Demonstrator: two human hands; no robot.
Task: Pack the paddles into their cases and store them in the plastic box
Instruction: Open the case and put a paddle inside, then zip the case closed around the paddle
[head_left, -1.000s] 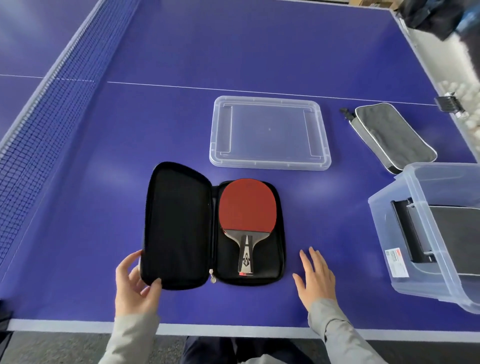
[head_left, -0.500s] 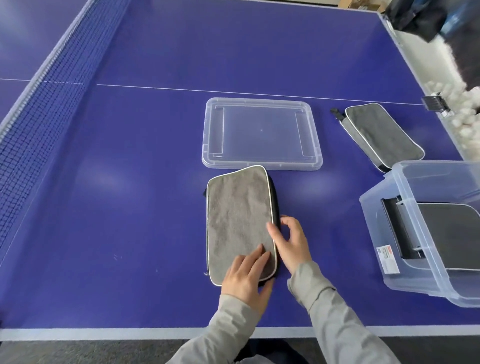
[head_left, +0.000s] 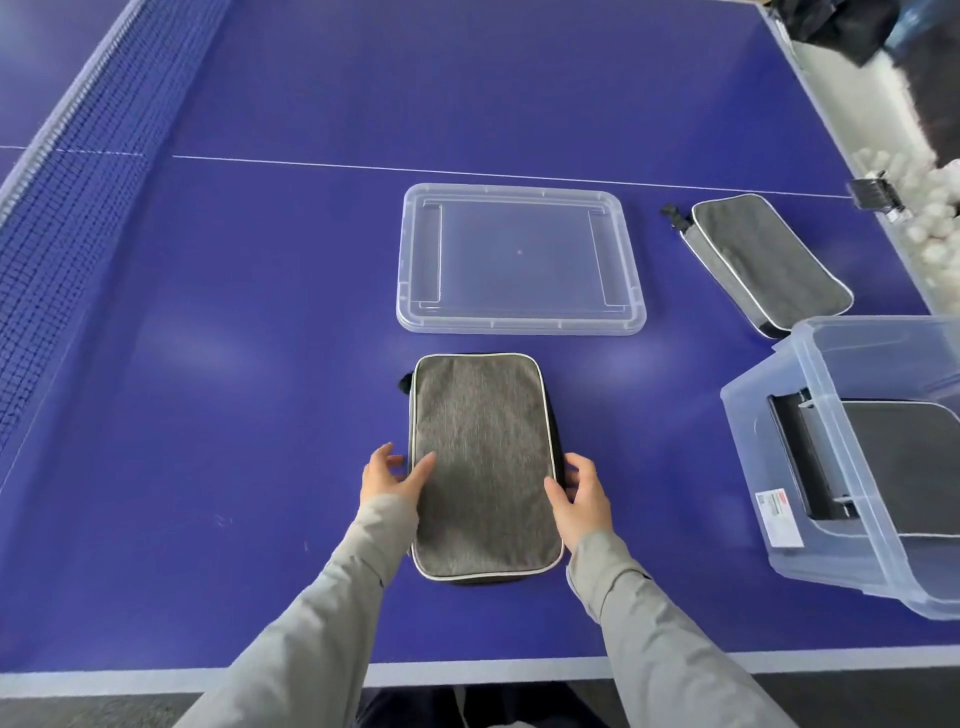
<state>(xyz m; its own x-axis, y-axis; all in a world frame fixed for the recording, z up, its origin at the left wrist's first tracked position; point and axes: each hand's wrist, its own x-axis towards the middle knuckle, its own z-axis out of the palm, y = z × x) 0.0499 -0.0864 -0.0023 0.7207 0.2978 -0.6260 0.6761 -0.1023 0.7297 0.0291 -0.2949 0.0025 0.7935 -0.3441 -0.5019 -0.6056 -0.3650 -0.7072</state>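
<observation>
Grey fabric case (head_left: 485, 462) lies folded shut at the tabletop (head_left: 208, 364) centre, left hand (head_left: 387, 475) and right hand (head_left: 579, 493) spread loosely against its sides, clasping nothing. Zipping probably comes next; plastic box (head_left: 852, 467) waits at three o'clock.

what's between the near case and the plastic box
Nothing: in the head view, only bare blue table lies between the near case and the plastic box. The right hand rests at the case's right edge.
</observation>
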